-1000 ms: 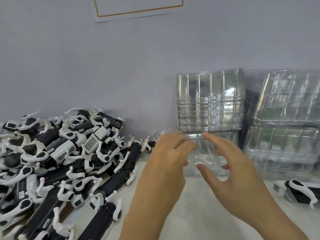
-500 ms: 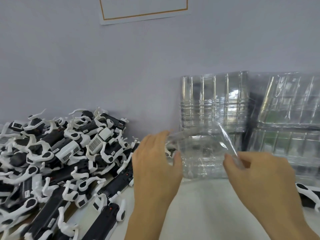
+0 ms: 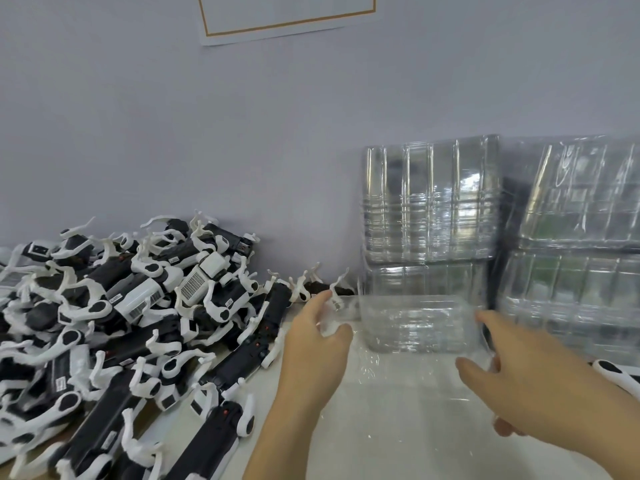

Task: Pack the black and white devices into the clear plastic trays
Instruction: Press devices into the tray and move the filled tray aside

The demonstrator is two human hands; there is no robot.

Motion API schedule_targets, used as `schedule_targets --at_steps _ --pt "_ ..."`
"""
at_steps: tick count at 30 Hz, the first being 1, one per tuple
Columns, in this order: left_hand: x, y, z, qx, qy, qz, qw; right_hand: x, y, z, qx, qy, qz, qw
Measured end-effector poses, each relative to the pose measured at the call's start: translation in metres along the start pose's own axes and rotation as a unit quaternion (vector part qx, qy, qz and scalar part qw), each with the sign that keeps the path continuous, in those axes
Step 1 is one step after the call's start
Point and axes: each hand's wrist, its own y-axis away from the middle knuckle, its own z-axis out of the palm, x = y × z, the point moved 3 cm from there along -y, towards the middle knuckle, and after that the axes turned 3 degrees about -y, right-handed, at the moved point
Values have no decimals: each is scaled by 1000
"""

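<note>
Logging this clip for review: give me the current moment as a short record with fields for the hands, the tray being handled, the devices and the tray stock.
left hand: grips the left edge of the clear tray
right hand: holds the tray's right side
clear tray: open, empty, in front of the stacks, between both hands
devices: black and white pile on the left of the white table; one more at the right edge
tray stacks: against the wall
devices packed in held tray: none

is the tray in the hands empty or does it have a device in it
Empty. The clear tray, held between the left hand and right hand, shows only bare plastic; the devices remain piled at left.
</note>
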Motion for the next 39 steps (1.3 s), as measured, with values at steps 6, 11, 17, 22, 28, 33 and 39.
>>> schedule_targets --at_steps 6,11,17,22,28,33,39 --pt "-14 -2 11 -33 -35 -28 998 14 -8 13 -28 10 29 999" --pt "-25 -3 18 -46 -29 -50 997 25 -16 23 -51 -34 73 996" --pt "-35 -4 25 -67 -23 -74 995 31 -24 30 -55 -12 76 996" --pt "-42 -8 29 -84 -29 -96 991 36 -28 35 -50 -15 87 995" --pt "-35 -19 18 12 -57 -57 997 50 -35 37 -14 -51 124 991" --pt "-31 -19 -10 239 -400 35 884 54 -46 27 127 -18 99 987" --pt "-63 -23 -11 115 -506 -74 852 49 -48 25 231 -18 54 971"
